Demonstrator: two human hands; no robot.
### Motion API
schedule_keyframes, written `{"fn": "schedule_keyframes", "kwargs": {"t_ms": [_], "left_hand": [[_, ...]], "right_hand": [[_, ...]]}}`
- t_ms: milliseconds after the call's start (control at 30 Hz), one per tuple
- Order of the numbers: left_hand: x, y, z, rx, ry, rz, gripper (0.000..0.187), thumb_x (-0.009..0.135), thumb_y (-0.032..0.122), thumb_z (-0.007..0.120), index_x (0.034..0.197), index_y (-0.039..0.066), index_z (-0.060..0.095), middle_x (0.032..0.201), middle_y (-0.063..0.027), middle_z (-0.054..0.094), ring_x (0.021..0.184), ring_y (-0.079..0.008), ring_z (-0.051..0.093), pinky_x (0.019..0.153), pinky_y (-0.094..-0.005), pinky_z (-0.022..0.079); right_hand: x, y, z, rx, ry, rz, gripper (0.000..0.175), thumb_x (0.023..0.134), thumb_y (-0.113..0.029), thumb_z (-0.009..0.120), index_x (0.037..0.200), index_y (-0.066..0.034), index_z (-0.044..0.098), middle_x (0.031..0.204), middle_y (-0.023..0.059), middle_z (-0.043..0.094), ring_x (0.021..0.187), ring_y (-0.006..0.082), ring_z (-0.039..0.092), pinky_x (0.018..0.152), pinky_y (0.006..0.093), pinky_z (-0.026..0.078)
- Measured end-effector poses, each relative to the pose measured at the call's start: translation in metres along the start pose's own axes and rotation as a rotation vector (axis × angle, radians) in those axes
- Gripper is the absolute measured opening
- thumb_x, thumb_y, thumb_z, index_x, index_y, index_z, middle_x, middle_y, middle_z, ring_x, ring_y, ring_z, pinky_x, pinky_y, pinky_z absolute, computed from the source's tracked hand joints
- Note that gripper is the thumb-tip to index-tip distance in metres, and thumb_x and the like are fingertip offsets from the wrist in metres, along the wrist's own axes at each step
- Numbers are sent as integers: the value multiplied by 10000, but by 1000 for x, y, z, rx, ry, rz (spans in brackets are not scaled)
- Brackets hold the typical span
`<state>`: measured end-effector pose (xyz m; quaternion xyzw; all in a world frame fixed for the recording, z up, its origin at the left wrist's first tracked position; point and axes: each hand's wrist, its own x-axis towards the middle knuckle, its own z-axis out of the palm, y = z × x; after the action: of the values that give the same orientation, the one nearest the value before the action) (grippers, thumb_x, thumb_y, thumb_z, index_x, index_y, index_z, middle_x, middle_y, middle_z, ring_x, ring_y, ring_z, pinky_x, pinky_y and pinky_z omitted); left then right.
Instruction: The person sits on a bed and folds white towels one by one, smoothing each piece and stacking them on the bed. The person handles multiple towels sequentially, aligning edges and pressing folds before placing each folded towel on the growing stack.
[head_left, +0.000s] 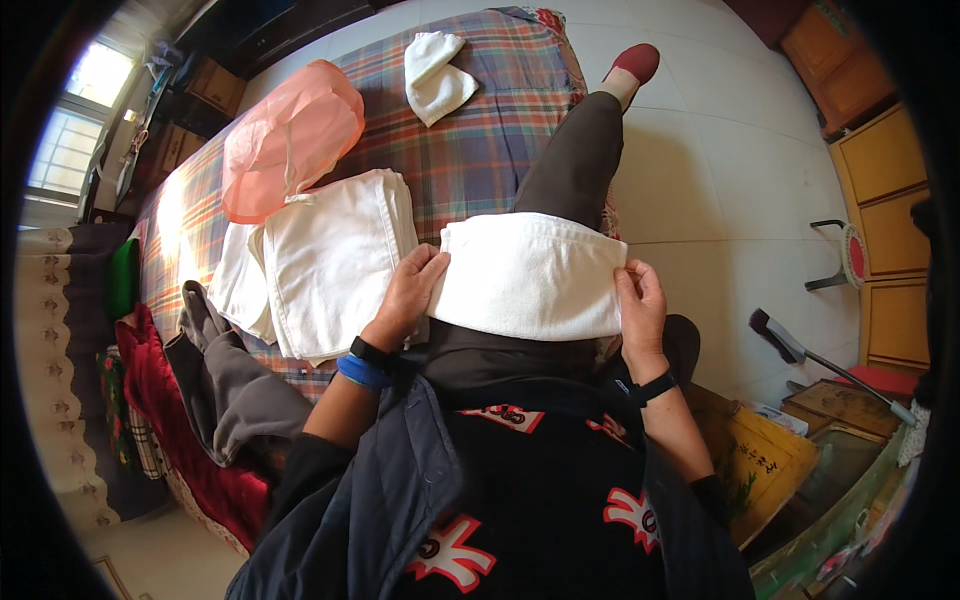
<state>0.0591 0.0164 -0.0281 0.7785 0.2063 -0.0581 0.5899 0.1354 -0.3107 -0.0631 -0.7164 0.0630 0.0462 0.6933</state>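
Note:
A white cloth (529, 277), folded into a wide band, lies across my thighs. My left hand (411, 296) pinches its left edge between thumb and fingers. At the opposite edge, my right hand (642, 307) grips the cloth the same way. Just left of my left hand, a stack of folded white cloths (337, 262) rests on the bed. Part of the stack's right side is hidden behind my left hand. Further off on the bed lies a smaller, loosely folded white cloth (437, 79).
A sheer pink-orange drawstring bag (296, 139) touches the stack on the plaid bedspread (480, 161). Grey clothing (247, 397) lies at the bed's left. To my right are a broom (780, 337), a stool (847, 255) and wooden cabinets (885, 172) along the tiled floor (675, 202).

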Motion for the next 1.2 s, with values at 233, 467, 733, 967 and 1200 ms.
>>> {"fn": "schedule_keyframes", "kwargs": {"t_ms": [233,467,733,967,1200], "left_hand": [[-12,37,8,234,391,573,195,1022,75,593,1206,20,623,1171,-100,673,1079,-216,639,921,-322,498],[-7,52,55,548,-26,710,675,995,381,633,1583,148,397,1639,-182,350,1525,-445,280,1233,-534,255],[26,26,44,253,-168,459,688,1051,419,563,1626,135,315,1696,-197,219,1588,-388,127,1267,-509,152],[43,15,43,44,-250,348,738,1074,573,425,1640,129,260,1699,-228,170,1594,-386,65,1282,-499,115],[31,12,41,49,79,376,592,1068,390,522,1499,-6,437,1564,-255,422,1481,-394,366,1208,-435,326]], "right_hand": [[-31,-56,18,-780,-55,-821,448,912,-99,675,1356,-62,628,1457,155,528,1378,348,476,1151,471,368],[-14,-42,66,-719,-402,-908,584,1016,-419,552,1524,-132,512,1603,152,405,1531,380,279,1230,544,190],[6,1,47,-599,-241,-780,671,1057,-502,422,1557,-54,419,1629,227,345,1527,450,261,1240,563,179],[17,17,50,-448,-223,-670,678,1098,-468,337,1611,-28,282,1660,226,278,1543,418,237,1255,530,183],[23,23,24,-488,-169,-490,550,1128,-302,355,1612,-47,303,1650,207,312,1535,375,266,1250,474,217]]}}
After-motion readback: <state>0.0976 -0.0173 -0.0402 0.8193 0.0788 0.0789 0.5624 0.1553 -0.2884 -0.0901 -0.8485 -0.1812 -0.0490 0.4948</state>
